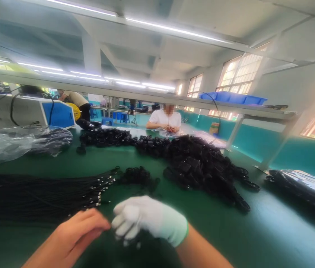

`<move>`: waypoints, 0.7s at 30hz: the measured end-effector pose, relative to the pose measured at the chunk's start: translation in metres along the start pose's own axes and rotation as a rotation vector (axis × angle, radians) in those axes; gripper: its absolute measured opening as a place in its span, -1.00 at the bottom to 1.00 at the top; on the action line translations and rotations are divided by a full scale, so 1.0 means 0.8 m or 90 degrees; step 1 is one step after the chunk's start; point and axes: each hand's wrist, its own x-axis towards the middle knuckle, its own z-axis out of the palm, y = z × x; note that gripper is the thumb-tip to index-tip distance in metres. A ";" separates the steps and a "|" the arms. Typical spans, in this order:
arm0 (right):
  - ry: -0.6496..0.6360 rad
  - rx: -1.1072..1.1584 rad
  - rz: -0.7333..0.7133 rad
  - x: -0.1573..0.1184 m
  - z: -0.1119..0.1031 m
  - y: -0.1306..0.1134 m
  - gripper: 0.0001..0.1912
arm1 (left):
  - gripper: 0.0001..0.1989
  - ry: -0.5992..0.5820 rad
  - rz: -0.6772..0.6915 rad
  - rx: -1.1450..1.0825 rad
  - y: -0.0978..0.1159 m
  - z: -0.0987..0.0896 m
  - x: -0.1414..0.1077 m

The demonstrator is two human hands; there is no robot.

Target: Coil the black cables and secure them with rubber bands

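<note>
My left hand (80,232) is bare and reaches in from the lower left, its fingers bent and pressed together. Close to its fingertips is my right hand (143,219), in a white glove with a green cuff, its fingers curled closed. Whatever the two hands grip is hidden or blurred. Dark, blurred material shows on the table just below the glove. Beyond my left hand lies a bundle of long black cables (40,193), their small light metal ends pointing right. A small heap of black coiled pieces (137,176) sits beyond the glove.
A large pile of black coiled cords (196,163) spreads over the green table (202,230). Clear plastic bags (12,143) lie left, a plastic-wrapped black stack (305,190) right. A shelf with blue bins (232,98) runs overhead. A co-worker in white (164,119) sits opposite.
</note>
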 end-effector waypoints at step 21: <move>-0.386 0.810 -0.108 0.006 0.042 0.057 -0.65 | -0.73 -0.080 -0.102 0.021 0.028 0.029 0.045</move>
